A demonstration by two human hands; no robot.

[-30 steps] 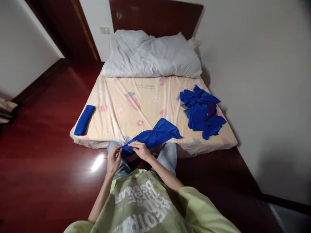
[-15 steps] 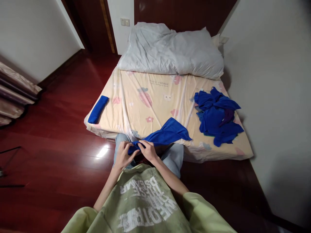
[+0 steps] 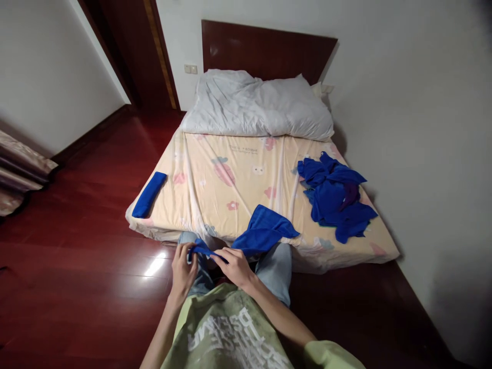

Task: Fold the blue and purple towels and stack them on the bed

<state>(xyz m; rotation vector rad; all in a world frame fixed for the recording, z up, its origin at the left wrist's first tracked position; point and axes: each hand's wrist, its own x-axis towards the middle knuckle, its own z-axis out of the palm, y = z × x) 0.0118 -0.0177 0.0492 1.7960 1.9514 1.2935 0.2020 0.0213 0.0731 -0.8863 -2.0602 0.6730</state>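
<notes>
A blue cloth [image 3: 265, 228] trails from the front edge of the bed down over my lap. My left hand [image 3: 184, 267] pinches its left end above my left knee. Just to the right, my right hand [image 3: 235, 266] grips the same cloth along its edge, and a short taut stretch runs between both hands. The far part lies loosely spread on the sheet. Near the bed's left edge rests a folded blue cloth [image 3: 149, 195]. A crumpled pile of blue cloths [image 3: 334, 197], with a dark purple patch, lies on the right side.
The bed [image 3: 207, 200] has a patterned yellowish sheet, with a white quilt [image 3: 257, 107] bunched at its far end. Behind stands a dark headboard [image 3: 265, 48]. A curtain [image 3: 23, 164] hangs at the left, and a wall runs along the right.
My hands have moved apart, my left one to the left, stretching the cloth's end between them. The view has tilted up, showing more of the headboard.
</notes>
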